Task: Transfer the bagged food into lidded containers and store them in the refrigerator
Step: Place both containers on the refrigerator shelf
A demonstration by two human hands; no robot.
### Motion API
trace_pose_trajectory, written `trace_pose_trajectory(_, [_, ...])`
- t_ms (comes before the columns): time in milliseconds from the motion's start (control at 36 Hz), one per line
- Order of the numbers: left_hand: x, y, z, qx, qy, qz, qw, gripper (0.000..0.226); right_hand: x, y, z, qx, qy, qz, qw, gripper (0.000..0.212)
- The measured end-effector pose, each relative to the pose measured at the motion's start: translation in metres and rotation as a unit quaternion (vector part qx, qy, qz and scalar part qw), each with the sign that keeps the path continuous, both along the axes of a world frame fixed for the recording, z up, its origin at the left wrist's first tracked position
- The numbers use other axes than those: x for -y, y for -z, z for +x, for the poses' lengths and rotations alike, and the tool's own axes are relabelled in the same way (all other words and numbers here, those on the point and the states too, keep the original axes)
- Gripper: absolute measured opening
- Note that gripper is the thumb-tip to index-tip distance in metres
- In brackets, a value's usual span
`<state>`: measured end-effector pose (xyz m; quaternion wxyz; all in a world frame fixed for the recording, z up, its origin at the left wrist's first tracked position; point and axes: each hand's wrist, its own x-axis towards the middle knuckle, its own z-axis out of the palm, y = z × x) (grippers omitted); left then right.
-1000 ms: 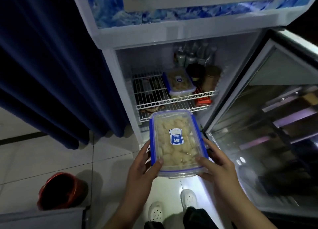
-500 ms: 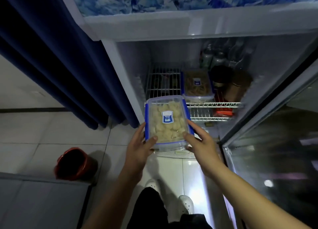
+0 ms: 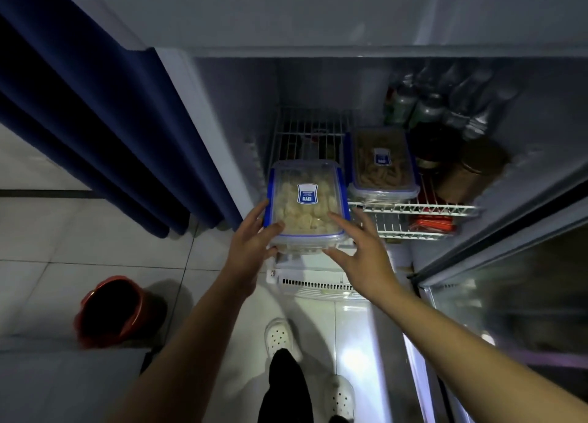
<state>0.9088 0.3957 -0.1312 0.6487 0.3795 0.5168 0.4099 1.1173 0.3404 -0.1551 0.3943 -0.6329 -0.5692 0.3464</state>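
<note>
A clear container with a blue-clipped lid, full of pale food pieces, hovers at the left front of the refrigerator's wire shelf. My left hand grips its near left corner, thumb on the lid. Over on the near right corner, my right hand holds it with the index finger on the lid and the thumb under the front edge, other fingers spread. A second lidded container with brown food sits on the shelf just to the right.
Bottles and dark jars fill the shelf's back right. The open refrigerator door stands to the right. A blue curtain hangs on the left, and a red bucket sits on the tiled floor.
Both hands have carried the container forward and up, from in front of the refrigerator to the shelf's left front edge. My right hand's fingers have spread.
</note>
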Motion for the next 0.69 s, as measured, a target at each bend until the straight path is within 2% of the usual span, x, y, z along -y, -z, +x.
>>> trace_pose_trajectory(111, [-0.01,0.0,0.001,-0.032,0.041,0.03,0.998,0.047,-0.016,0.002,0.007,0.139,-0.026,0.075,0.987,0.057])
trace_pose_trajectory(194, [-0.01,-0.004,0.005,-0.156,0.127,0.127,0.971,0.055,-0.028,0.002,0.01,0.196,-0.019,0.079,0.977,0.055])
trace_pose_trajectory(222, [-0.01,-0.003,0.008,-0.232,0.163,0.172,0.943,0.06,-0.032,0.003,0.011,0.197,-0.016,0.081,0.977,0.054])
trace_pose_trajectory(250, [-0.01,-0.002,0.01,-0.34,0.196,0.217,0.894,0.065,-0.036,0.003,0.011,0.201,-0.014,0.083,0.976,0.053])
trace_pose_trajectory(306, [-0.01,-0.004,0.017,-0.554,0.198,0.307,0.748,0.066,-0.044,0.004,0.014,0.227,-0.011,0.082,0.97,0.051])
trace_pose_trajectory(333, [-0.012,-0.005,0.02,-0.601,0.186,0.343,0.698,0.062,-0.047,0.004,0.015,0.24,-0.009,0.076,0.968,0.051])
trace_pose_trajectory(361, [-0.016,-0.006,0.023,-0.613,0.178,0.374,0.673,0.057,-0.05,0.004,0.017,0.247,-0.008,0.068,0.967,0.051])
trace_pose_trajectory(417, [-0.026,-0.004,0.03,-0.608,0.186,0.403,0.658,0.05,-0.054,0.002,0.019,0.254,-0.004,0.047,0.966,0.051])
trace_pose_trajectory(528, [-0.045,-0.003,0.043,-0.624,0.209,0.388,0.645,0.05,-0.066,0.0,0.027,0.284,-0.006,0.026,0.958,0.057])
trace_pose_trajectory(611, [-0.053,-0.003,0.049,-0.63,0.225,0.376,0.642,0.058,-0.073,0.001,0.036,0.319,-0.028,-0.011,0.947,0.072])
trace_pose_trajectory(694, [-0.062,-0.002,0.05,-0.627,0.231,0.381,0.639,0.064,-0.077,0.006,0.048,0.366,0.006,-0.081,0.927,0.085])
